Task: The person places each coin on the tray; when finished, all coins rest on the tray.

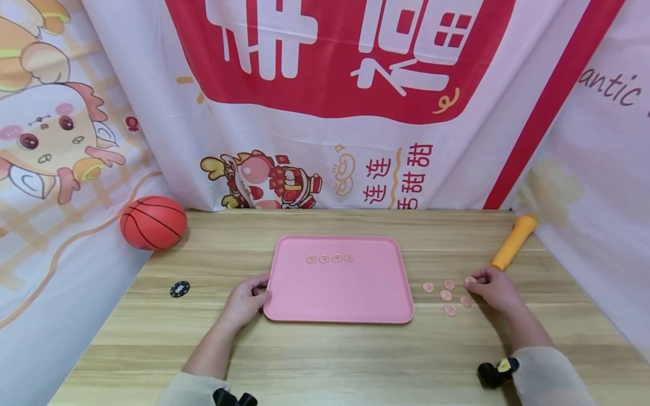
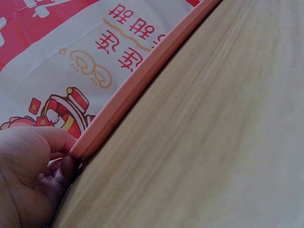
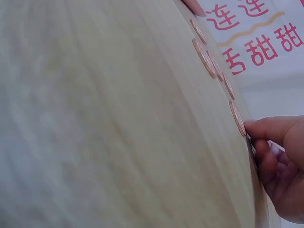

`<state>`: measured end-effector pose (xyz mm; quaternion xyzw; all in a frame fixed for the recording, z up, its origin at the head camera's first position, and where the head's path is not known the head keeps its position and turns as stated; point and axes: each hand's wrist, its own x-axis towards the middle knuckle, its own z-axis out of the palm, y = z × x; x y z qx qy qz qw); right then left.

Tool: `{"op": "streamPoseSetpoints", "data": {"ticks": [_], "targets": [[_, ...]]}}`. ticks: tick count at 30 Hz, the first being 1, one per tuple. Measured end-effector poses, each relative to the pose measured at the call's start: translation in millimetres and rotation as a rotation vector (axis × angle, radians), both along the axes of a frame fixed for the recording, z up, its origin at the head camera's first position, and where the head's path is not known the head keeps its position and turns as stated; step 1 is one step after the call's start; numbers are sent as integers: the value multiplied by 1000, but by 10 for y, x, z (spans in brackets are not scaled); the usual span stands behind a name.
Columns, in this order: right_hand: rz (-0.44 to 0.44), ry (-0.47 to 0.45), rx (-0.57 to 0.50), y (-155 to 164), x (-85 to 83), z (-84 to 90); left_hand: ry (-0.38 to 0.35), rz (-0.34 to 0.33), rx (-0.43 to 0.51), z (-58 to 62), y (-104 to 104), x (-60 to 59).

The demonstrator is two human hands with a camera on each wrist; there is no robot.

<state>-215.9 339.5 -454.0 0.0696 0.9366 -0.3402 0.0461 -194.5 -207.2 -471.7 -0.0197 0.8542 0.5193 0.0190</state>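
A pink tray (image 1: 335,299) lies on the table, with a row of several copper-coloured coins (image 1: 324,259) near its far edge. My left hand (image 1: 244,301) holds the tray's left edge; in the left wrist view the thumb and fingers (image 2: 61,173) pinch its corner. To the right of the tray, several more coins (image 1: 446,295) are scattered flat on the wood. At the far right of this group my right hand (image 1: 495,287) has a coin (image 1: 470,280) at its fingertips, between thumb and fingers. The right wrist view shows the thumb (image 3: 259,127) low over the tabletop.
A yellow-orange cylinder (image 1: 514,242) lies just beyond my right hand. On the left are a red toy basketball (image 1: 154,223) and a black poker chip (image 1: 180,289). Printed cloth (image 1: 330,129) hangs along the table's back edge and both sides.
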Motion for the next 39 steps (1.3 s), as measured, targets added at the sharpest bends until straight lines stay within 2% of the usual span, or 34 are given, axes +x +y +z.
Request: {"op": "streamPoseSetpoints", "data": {"ticks": [7, 12, 15, 19, 23, 27, 34, 39], "targets": [[-5, 8, -151, -105, -25, 15, -3, 0, 8, 7, 1, 7], [0, 7, -134, -255, -80, 89, -2, 2, 11, 9, -2, 5], [23, 13, -219, -378, -112, 128, 1, 2, 12, 1, -5, -1], [27, -59, -394, -585, -159, 175, 0, 2, 10, -5, -8, -2], [8, -125, -473, -800, -211, 214, -7, 8, -2, -7, -6, -3], [-16, -152, -526, -1010, -280, 232, -6, 9, -2, -5, -8, -3], [65, 23, -578, -1394, -441, 185, 5, 0, 3, -20, -14, -4], [66, 49, -566, -1624, -523, 162, 6, 1, 7, -30, -17, -8]]}}
